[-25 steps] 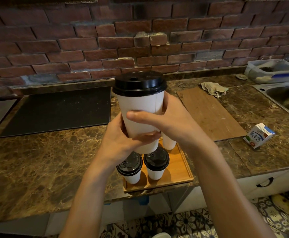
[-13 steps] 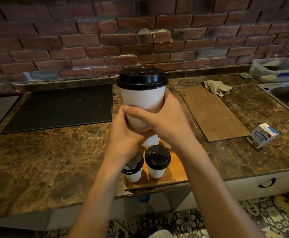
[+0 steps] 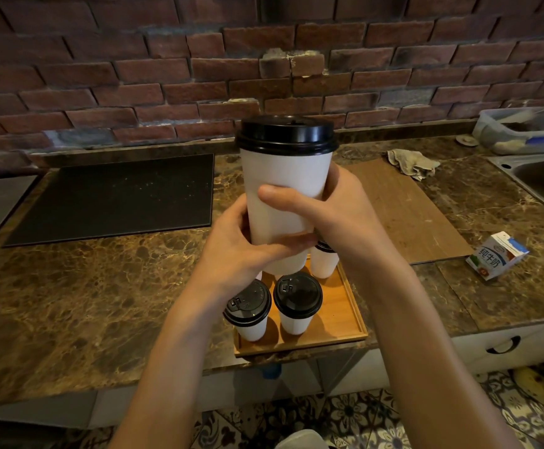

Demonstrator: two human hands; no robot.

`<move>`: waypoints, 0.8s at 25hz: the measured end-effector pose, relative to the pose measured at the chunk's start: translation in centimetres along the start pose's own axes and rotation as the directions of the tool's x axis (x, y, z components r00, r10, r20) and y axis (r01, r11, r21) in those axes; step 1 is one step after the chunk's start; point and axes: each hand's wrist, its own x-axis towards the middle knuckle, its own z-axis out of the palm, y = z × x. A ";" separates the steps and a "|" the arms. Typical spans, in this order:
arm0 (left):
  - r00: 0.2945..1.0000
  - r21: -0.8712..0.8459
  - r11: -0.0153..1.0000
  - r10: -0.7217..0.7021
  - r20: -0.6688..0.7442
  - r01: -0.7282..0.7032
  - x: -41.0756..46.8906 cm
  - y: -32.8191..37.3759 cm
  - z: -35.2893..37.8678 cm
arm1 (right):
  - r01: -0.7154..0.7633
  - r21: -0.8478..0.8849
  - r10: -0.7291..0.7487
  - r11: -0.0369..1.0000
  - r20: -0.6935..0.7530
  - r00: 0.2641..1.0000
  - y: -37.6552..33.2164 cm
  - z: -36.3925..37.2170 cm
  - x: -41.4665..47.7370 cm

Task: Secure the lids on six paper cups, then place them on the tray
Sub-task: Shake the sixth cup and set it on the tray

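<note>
A white paper cup (image 3: pixel 283 176) with a black lid (image 3: pixel 286 134) is held upright in the air above the wooden tray (image 3: pixel 345 306). My left hand (image 3: pixel 235 247) grips its lower part from the left, and my right hand (image 3: pixel 335 215) wraps it from the right with the thumb across the front. On the tray stand lidded cups: one at the front left (image 3: pixel 248 307), one beside it (image 3: pixel 297 298), and a third (image 3: pixel 324 262) partly hidden behind my right hand. Anything further back on the tray is hidden.
The tray sits at the front edge of a brown marble counter (image 3: pixel 102 303). A black mat (image 3: pixel 118 199) lies to the left, a wooden board (image 3: pixel 406 212) and a rag (image 3: pixel 413 163) to the right. A milk carton (image 3: pixel 497 256), a sink (image 3: pixel 542 183) and a plastic tub (image 3: pixel 523 129) are at far right.
Both hands keep hold of the lidded cup, which stays above the tray. The view has shifted slightly; the cup sits a little more centred and upright.
</note>
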 end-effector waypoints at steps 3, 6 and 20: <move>0.997 -0.004 0.999 -0.037 0.064 0.037 0.0 -0.1 -0.3 | -0.015 0.044 0.012 0.999 0.081 0.997 0.1 -0.5 0.0; 0.988 -0.028 0.996 -0.086 0.130 0.090 -0.1 -0.3 -0.6 | -0.046 0.059 0.038 0.997 0.129 0.991 0.5 -0.7 0.1; 0.997 0.025 0.997 -0.066 -0.038 0.067 0.1 -0.1 0.0 | -0.039 -0.127 0.040 0.991 0.010 0.999 -0.5 0.4 -0.1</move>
